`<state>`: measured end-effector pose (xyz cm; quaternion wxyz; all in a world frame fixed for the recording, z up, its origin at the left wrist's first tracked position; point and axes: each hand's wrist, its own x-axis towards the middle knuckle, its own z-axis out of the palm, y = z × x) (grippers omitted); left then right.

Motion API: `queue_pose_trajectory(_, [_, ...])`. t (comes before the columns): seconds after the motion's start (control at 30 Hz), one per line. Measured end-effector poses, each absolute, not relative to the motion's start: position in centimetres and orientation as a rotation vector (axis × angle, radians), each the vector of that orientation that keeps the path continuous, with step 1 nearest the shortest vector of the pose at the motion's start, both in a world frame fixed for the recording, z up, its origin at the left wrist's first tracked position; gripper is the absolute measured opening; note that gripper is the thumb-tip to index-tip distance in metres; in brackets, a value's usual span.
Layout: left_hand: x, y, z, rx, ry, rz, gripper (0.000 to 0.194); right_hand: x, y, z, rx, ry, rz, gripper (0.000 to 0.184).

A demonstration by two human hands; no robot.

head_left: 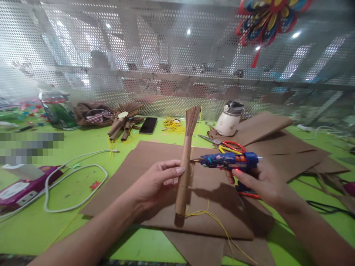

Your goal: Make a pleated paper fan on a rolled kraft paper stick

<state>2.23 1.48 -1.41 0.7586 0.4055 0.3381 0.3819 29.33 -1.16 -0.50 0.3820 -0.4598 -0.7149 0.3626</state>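
Note:
Between the thumb and fingers of my left hand (pixel 161 181) is a rolled brown paper tube (pixel 183 188), held nearly upright. Its top end spreads into a pleated paper fan (pixel 192 118), and yellow string (pixel 216 218) trails from its lower end. My right hand (pixel 266 181) grips a blue hot glue gun (pixel 222 160) with an orange part and a small red light. The gun's nozzle points left, at or very close to the tube's right side. Below them lies a large sheet of brown paper (pixel 146 155).
Red and yellow handled scissors (pixel 233 146) lie behind the gun, near a white bottle (pixel 229 120) and more brown paper (pixel 266 129). At the back are a phone (pixel 148 125), yellow string (pixel 173 125) and finished-looking paper rolls (pixel 120 123). A purple power strip (pixel 24 188) and white cable (pixel 76 166) lie left.

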Motion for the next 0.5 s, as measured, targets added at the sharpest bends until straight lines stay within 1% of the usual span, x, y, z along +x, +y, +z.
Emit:
queue_pose_trajectory(0.2, [2.29, 1.31, -1.06, 0.848, 0.741, 0.832, 0.026, 29.57, -1.03, -0.89, -1.162, -1.803, 0.993, 0.027])
queue_pose_trajectory(0.5, [2.37, 1.15, -0.87, 0.844, 0.665, 0.85, 0.028, 29.02, -1.58, 0.05, -1.19, -1.81, 1.021, 0.033])
